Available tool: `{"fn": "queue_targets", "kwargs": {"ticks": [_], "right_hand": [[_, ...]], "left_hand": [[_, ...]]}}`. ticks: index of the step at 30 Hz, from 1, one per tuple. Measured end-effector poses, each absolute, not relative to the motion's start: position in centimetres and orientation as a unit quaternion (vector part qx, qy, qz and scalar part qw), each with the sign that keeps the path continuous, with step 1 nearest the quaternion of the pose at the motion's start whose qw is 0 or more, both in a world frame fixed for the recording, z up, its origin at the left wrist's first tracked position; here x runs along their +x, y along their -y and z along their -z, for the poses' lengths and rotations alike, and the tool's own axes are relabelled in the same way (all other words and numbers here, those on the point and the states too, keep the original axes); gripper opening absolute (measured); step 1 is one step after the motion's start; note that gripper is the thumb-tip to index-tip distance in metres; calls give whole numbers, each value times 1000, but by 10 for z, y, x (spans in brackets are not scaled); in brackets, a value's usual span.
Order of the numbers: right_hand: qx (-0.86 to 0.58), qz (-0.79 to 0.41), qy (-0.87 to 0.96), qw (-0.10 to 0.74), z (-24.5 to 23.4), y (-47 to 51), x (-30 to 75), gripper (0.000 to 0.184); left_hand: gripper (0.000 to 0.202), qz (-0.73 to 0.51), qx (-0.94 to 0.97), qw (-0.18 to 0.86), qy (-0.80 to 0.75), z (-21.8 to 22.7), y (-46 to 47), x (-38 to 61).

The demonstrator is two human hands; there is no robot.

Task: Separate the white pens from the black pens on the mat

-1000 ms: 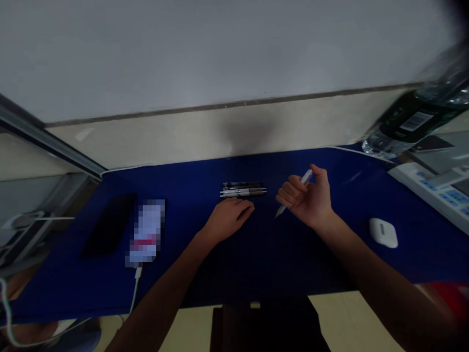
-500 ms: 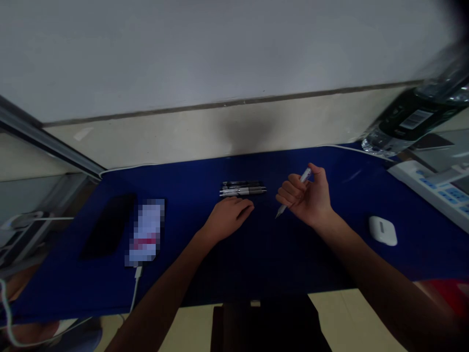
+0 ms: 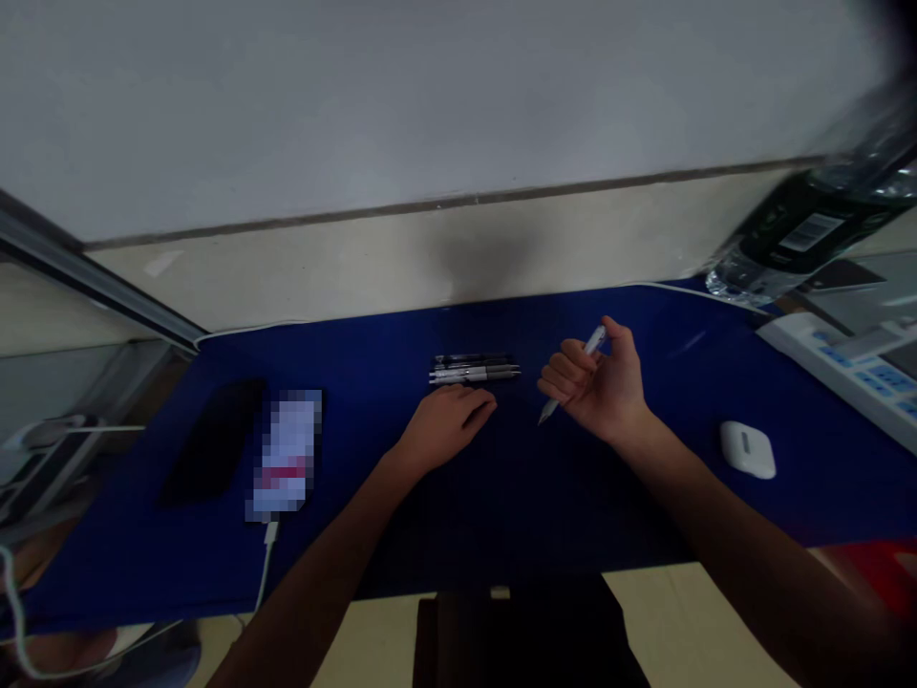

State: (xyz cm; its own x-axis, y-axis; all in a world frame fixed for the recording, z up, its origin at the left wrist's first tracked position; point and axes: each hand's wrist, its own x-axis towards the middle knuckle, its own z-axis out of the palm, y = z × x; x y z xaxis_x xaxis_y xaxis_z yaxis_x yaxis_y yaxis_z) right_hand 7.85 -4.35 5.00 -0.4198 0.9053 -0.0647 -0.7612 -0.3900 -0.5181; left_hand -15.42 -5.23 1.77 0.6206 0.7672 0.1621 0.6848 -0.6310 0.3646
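Note:
My right hand [image 3: 596, 387] is closed around a white pen [image 3: 594, 340], held slanted above the table, its tip pointing down and to the left. The thumb rests at the pen's upper end. Left of it, my left hand [image 3: 445, 420] lies palm down on the blue table top [image 3: 501, 516], holding nothing, its thumb a little apart from the fingers. Just beyond those fingertips several pens [image 3: 474, 372] lie side by side, some dark and some white with grey; whether the fingertips touch the nearest one I cannot tell.
To the left lie a phone with a lit screen [image 3: 288, 449], plugged into a white cable [image 3: 265, 564], and a dark flat object [image 3: 213, 441]. At right are a white earbud case [image 3: 748, 449], a plastic bottle [image 3: 795, 229] and a white device with blue buttons [image 3: 852, 368]. A wall [image 3: 458, 253] stands behind.

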Motion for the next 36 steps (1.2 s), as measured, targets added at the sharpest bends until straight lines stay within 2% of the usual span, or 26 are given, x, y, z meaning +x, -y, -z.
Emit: {"fn": "queue_targets", "kwargs": {"ticks": [36], "right_hand": [[-159,-815,213,515,-51,46,77,57]], "left_hand": [[24,-146,890,136,-410,-18,53,-154]]}}
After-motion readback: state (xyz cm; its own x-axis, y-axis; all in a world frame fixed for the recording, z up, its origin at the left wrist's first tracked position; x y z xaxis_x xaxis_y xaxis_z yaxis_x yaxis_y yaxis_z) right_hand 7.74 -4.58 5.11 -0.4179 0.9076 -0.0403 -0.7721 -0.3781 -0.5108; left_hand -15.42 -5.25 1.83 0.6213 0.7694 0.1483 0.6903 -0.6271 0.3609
